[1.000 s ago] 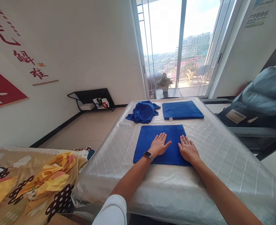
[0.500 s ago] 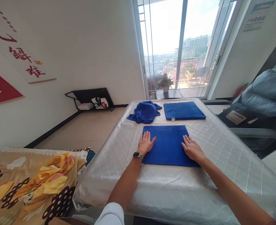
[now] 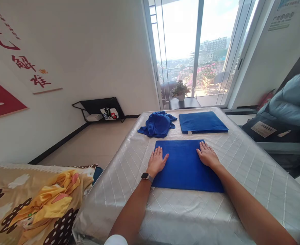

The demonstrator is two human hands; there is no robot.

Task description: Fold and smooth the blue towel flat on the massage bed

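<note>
A folded blue towel (image 3: 184, 170) lies flat in front of me on the silver quilted mattress (image 3: 119, 200). My left hand (image 3: 157, 161) rests on its left edge, fingers stretched forward and thumb pointing inward. On the right edge lies my right hand (image 3: 207, 154), also flat with its fingers extended. Beyond them is a neat folded stack of blue towels (image 3: 203, 121) with a small white tag at its near edge. To the left of that stack sits a crumpled blue towel (image 3: 158, 124).
At lower left a bed with a patterned sheet (image 3: 17, 177) holds a yellow garment (image 3: 55, 194). A grey padded chair (image 3: 290, 102) stands at the right. Past the mattress's far edge is a potted plant (image 3: 181, 93) by the sliding glass door (image 3: 198, 44).
My right hand has slid forward along the towel's right edge to near its far corner. The left hand stays at the left edge. The view has shifted slightly.
</note>
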